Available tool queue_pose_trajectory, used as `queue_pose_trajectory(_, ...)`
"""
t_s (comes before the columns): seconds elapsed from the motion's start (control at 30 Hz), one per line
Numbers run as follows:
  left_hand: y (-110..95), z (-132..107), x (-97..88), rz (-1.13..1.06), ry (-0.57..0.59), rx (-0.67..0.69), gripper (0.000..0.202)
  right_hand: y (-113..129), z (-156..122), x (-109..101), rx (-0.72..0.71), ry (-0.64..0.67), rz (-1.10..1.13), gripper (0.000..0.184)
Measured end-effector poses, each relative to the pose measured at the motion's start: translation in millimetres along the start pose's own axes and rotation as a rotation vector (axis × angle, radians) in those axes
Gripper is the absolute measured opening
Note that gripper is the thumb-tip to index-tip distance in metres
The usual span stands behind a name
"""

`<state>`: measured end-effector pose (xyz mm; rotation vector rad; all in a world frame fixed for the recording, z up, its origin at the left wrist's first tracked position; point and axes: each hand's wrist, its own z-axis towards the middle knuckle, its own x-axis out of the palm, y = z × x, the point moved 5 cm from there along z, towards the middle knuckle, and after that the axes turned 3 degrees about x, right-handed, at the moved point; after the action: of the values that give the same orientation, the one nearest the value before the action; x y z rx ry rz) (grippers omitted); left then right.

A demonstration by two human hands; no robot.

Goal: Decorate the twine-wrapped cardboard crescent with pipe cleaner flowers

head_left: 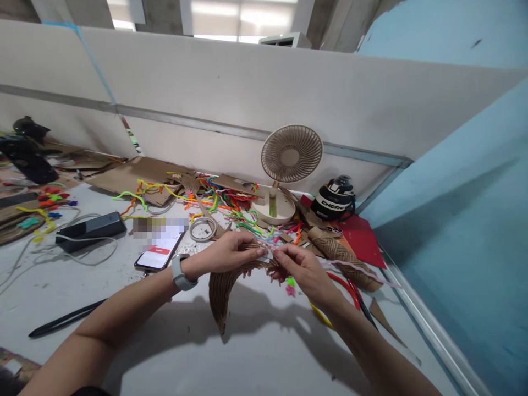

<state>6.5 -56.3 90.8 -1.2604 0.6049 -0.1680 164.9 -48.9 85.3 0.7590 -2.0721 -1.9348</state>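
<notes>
My left hand (231, 254) and my right hand (304, 270) meet over the white table, fingertips almost touching. Both pinch a thin pale pipe cleaner (268, 252) above a curved, pointed piece of corrugated cardboard (225, 291). The left hand also rests on the cardboard's upper edge, and its wrist wears a white watch (180, 273). A pale pink pipe cleaner (363, 269) trails to the right from the right hand. Small pink and green fuzzy bits (291, 286) lie just below the right hand.
A phone (160, 254) with a lit screen lies left of the hands, with a black power bank (91, 230) and white cables beyond. A small beige fan (284, 176), a heap of coloured pipe cleaners (214, 201), cardboard scraps, red paper (365, 239) and red scissors (350, 289) surround the hands.
</notes>
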Motion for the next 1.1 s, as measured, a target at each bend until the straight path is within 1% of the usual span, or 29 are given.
queue_pose_trajectory(0.13, 3, 1, 2.4, -0.025, 0.006, 0.002, 0.036, -1, 1, 0, -0.081, -0.065, -0.009, 0.036)
queue_pose_trajectory(0.23, 8, 4, 1.5, -0.064, 0.033, 0.024, 0.036, -1, 1, -1, -0.091, -0.089, -0.006, 0.036)
queue_pose_trajectory(0.37, 8, 6, -5.1, 0.095, 0.002, 0.096, 0.035, -4, 4, -2, -0.037, -0.072, 0.027, 0.038)
queue_pose_trajectory(0.47, 5, 6, -6.9, 0.17, -0.022, 0.112, 0.035, -9, 7, -1, -0.01, -0.072, 0.007, 0.042)
queue_pose_trajectory(0.53, 3, 6, -5.5, 0.196, -0.026, 0.113, 0.034, -10, 8, 0, -0.023, -0.065, -0.041, 0.043)
queue_pose_trajectory(0.63, 2, 5, -2.0, 0.204, -0.023, 0.097, 0.033, -10, 8, 1, -0.1, -0.081, -0.125, 0.041)
queue_pose_trajectory(0.7, 4, 6, -0.4, 0.192, -0.038, 0.089, 0.033, -10, 8, 0, -0.141, -0.112, -0.173, 0.04)
queue_pose_trajectory(0.77, 8, 6, 1.1, 0.151, -0.047, 0.074, 0.034, -13, 10, -1, -0.143, -0.135, -0.184, 0.04)
queue_pose_trajectory(0.87, 15, 7, 3.5, 0.073, -0.036, 0.048, 0.035, -20, 14, -1, -0.082, -0.119, -0.112, 0.042)
queue_pose_trajectory(0.97, 17, 7, 4.6, 0.061, -0.035, 0.043, 0.036, -26, 17, 1, -0.035, -0.077, -0.066, 0.044)
queue_pose_trajectory(1.03, 18, 7, 5.5, 0.034, -0.031, 0.031, 0.037, -25, 17, 1, -0.056, -0.081, -0.085, 0.044)
queue_pose_trajectory(1.1, 18, 7, 8.2, -0.07, 0.0, 0.001, 0.037, -22, 16, 0, -0.091, -0.105, -0.117, 0.044)
